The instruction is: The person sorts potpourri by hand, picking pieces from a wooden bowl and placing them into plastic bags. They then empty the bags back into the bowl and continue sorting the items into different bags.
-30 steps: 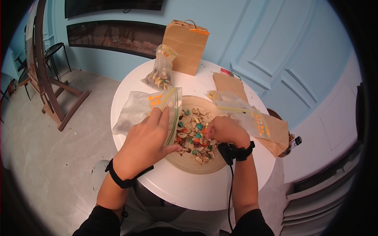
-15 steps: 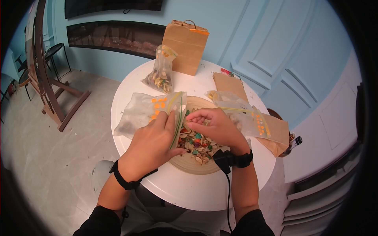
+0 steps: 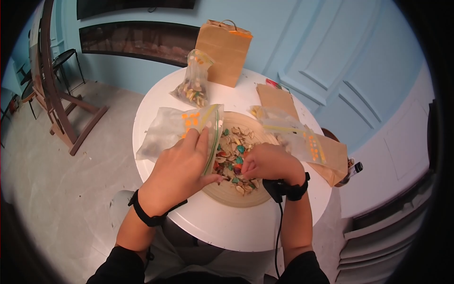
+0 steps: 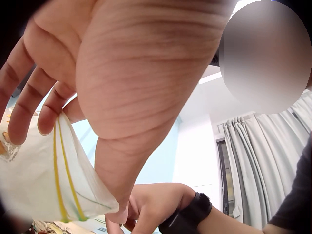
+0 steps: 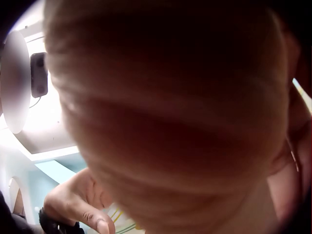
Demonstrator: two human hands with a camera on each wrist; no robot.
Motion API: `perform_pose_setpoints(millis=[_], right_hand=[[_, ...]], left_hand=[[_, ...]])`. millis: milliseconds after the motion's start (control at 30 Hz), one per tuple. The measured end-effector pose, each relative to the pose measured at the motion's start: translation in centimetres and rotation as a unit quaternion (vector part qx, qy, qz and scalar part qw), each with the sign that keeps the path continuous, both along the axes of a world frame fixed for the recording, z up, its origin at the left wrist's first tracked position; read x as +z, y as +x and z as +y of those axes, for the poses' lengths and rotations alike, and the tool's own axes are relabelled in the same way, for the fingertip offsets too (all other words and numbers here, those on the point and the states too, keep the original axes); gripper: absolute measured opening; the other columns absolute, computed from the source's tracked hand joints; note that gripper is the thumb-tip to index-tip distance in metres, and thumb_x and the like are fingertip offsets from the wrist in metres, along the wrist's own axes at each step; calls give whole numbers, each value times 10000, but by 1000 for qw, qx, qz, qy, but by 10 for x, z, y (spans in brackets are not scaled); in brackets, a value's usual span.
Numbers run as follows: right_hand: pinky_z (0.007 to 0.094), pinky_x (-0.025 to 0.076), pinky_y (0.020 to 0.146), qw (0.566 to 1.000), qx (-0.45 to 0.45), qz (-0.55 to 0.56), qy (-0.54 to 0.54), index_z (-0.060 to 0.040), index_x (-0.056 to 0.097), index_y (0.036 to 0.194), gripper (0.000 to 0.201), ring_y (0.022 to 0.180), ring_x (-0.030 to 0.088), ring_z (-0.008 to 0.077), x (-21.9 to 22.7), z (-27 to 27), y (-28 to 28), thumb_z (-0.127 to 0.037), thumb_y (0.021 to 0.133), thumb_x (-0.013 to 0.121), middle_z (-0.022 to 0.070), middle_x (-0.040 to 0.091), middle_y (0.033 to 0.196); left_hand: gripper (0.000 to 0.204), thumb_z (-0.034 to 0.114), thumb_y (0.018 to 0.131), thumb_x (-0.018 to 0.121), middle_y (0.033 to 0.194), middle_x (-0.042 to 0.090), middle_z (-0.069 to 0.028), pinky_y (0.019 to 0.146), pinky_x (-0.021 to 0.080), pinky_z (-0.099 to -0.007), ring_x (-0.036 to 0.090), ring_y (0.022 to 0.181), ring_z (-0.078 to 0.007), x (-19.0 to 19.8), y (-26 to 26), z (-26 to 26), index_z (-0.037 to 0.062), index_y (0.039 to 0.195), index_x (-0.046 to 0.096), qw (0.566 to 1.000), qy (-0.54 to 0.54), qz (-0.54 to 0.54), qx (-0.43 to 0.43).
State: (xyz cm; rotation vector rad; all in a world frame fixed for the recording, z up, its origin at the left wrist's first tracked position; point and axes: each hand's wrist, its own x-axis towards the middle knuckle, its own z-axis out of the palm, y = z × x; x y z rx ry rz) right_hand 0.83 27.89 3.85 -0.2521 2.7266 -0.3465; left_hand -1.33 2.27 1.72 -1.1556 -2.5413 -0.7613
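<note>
A round wooden tray [image 3: 222, 200] holds dried slices and petals [image 3: 230, 154], some green or orange. The left hand [image 3: 177, 173] grips the mouth of a clear zip bag [image 3: 163, 128] lying over the tray's left side; in the left wrist view that hand [image 4: 131, 73] has its fingers along the bag [image 4: 34, 170] and its thumb at the opening. Curled over the tray's right part, the right hand [image 3: 274, 165] has thumb and fingertips together down at the pieces; whatever they pinch is mostly hidden. Its palm [image 5: 170, 117] fills most of the right wrist view.
Behind the tray stand a filled clear bag [image 3: 193, 85] and a brown paper bag [image 3: 227, 54]. At right, another zip bag [image 3: 288, 130] lies partly over brown paper packaging [image 3: 335, 158]. The white table's [image 3: 208, 232] near edge is close to the forearms.
The right hand went left to the zip bag's mouth, then came back right and down to the pieces. The left hand and its bag shifted slightly.
</note>
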Motion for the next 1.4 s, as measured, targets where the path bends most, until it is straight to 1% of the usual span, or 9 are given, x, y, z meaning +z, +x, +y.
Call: perform_pose_setpoints(millis=[133,300,400,600,900,1100,1200,1300,1400], right_hand=[[318,536,681,999,25,17,25,-112,789,866,216,771,734,192,-14,-11,0,-259,710,821,27,746,746],[339,537,686,997,29,37,60,-120,783,870,218,775,725,212,-26,-13,-4,-249,696,797,8,745,765],[388,545,704,1000,8,29,3,-116,768,902,210,782,712,267,-22,-11,-6,-186,704,756,58,744,803],[327,546,693,982,12,-1,-190,-50,700,1140,339,765,707,186,-11,0,-6,-122,809,709,44,746,821],[233,513,677,954,-30,100,-282,-14,671,1187,367,759,619,88,-12,2,-10,-33,823,716,5,649,854],[189,534,721,844,-84,81,-523,6,639,1236,364,797,622,53,-9,-32,-9,-67,899,756,17,642,1006],[194,536,702,841,-132,107,-513,5,662,1205,312,799,645,71,-4,-43,-5,-106,922,735,35,658,952],[222,544,708,866,-152,166,-447,22,696,1134,264,823,670,86,0,-24,-8,-116,914,743,42,691,930],[274,551,705,934,-111,216,-260,1,737,1062,228,823,703,127,-1,1,-8,-133,880,766,55,734,893]], left_hand=[[952,346,700,902,1059,551,-198,726,572,-407,666,939,-358,3,1,-1,-125,1391,447,1000,-5,2,-1],[1016,422,700,896,1124,552,-188,703,557,-440,655,819,-383,-4,-1,-4,-64,1452,415,1000,10,6,7],[1019,425,700,896,1122,553,-185,699,558,-437,656,816,-378,-4,-1,-5,-67,1451,414,1000,9,7,8],[957,348,702,899,1052,552,-190,712,567,-396,668,926,-342,1,1,-3,-124,1403,450,1000,-2,4,1],[1040,404,693,902,1099,542,-184,734,563,-424,648,921,-364,-5,1,1,-76,1464,396,1000,-8,-12,-3],[1025,396,698,901,1116,540,-191,758,565,-423,648,962,-364,-9,2,7,-75,1459,402,1000,1,-7,-18],[1024,402,699,899,1119,540,-193,757,563,-424,648,964,-365,-7,2,7,-77,1457,404,1000,-1,-5,-16],[1028,412,696,898,1116,541,-193,752,561,-428,648,961,-368,-4,2,5,-82,1452,406,1000,-6,-11,-9],[1034,425,694,896,1116,543,-193,747,559,-433,649,957,-370,-5,0,2,-78,1453,406,1000,-6,-10,-8]])
